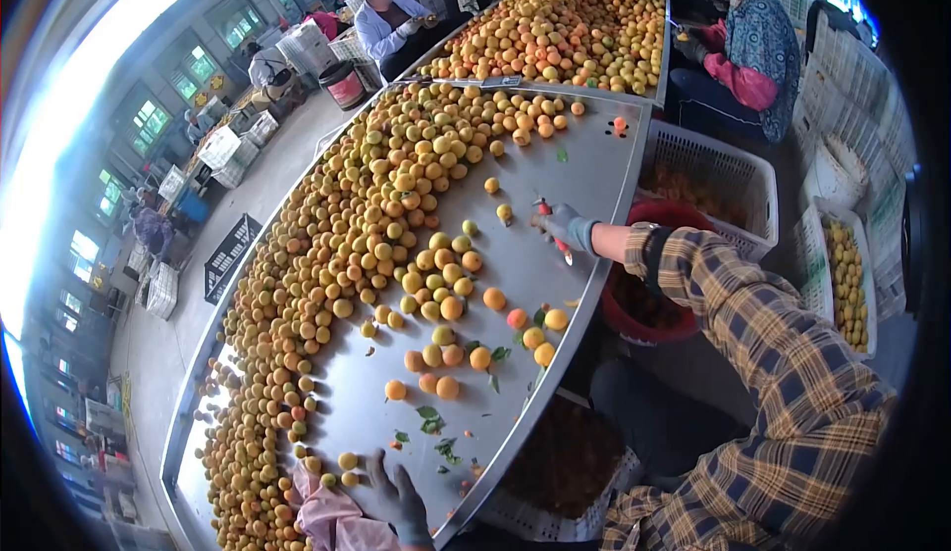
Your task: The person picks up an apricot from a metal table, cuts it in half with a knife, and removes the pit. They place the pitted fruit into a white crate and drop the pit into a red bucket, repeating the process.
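My right hand [569,227], in a grey glove, is closed around a small red-handled tool with a metal end [564,251] above the right edge of the metal table [540,170]. Its fingers hide the tool's middle. Two loose apricots [505,214] lie just left of this hand. At the near end of the table my left hand [401,501], also gloved, has its fingers spread and holds nothing. Beside it are a pink cloth [332,513] and a few apricots [348,461]. A long heap of apricots [376,195] covers the table's left side.
Green leaf scraps [431,420] lie on the tabletop. Right of the table stand a red tub [654,328], a white crate [758,195] and a crate of yellow fruit [850,284]. Gloved co-workers [753,56] sit around another fruit-covered table [565,26] at the far end.
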Motion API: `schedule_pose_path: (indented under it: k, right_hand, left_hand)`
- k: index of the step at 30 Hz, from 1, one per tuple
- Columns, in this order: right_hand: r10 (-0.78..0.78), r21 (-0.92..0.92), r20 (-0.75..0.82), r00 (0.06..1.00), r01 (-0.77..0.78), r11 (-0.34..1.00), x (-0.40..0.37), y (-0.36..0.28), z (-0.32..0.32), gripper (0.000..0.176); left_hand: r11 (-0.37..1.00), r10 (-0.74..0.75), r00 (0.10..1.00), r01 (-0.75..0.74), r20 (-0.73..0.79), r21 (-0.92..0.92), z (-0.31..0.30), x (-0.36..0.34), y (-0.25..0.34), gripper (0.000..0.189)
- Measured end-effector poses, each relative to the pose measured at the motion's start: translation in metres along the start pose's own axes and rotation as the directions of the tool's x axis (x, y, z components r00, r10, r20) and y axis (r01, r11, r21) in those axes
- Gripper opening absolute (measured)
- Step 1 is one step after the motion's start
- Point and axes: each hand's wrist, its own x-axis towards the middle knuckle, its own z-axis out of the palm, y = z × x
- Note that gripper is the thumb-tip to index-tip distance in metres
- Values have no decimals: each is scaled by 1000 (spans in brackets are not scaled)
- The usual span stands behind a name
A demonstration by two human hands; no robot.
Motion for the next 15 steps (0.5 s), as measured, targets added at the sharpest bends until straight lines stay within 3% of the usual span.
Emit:
schedule_pose_path:
  k: [1, 2, 3, 5, 6, 10, 13, 14, 15]
  right_hand:
    - [-6, -5, -5, 1000, 6, 1000, 0, -11, -5, 41]
    - [2, -134, -87, 996, -14, 991, -9, -26, -11, 40]
    - [2, -259, -168, 986, -46, 965, -9, -34, -12, 40]
    - [-51, -270, -225, 973, -12, 963, 24, -29, -5, 41]
    - [-100, -274, -279, 955, 21, 962, 43, -24, -1, 43]
    - [-130, -168, -239, 962, 91, 982, 115, -32, 40, 45]
    - [-389, -44, -138, 911, 386, 921, 131, -45, 69, 41]
    - [-384, -40, -131, 914, 382, 923, 134, -51, 83, 41]
    - [-393, -59, 4, 920, 392, 918, 151, -46, 97, 40]
  left_hand:
    - [990, -5, 1000, 2, 23, 138, 10, 24, -1, 44]
    - [971, -10, 1000, 4, 23, 239, 21, 41, -30, 52]
    - [907, -43, 998, 20, 46, 421, 30, 53, -38, 54]
    - [736, -57, 996, -8, 74, 676, 46, 56, -51, 61]
    - [742, -77, 994, 7, 75, 671, 48, 56, -42, 61]
    - [684, -90, 995, 32, 41, 729, 49, 57, -43, 59]
    - [710, -65, 995, -11, 81, 704, 46, 60, -45, 60]
    - [705, -72, 994, -6, 80, 709, 45, 60, -45, 60]
    - [782, -65, 996, 17, 54, 623, 43, 60, -43, 61]
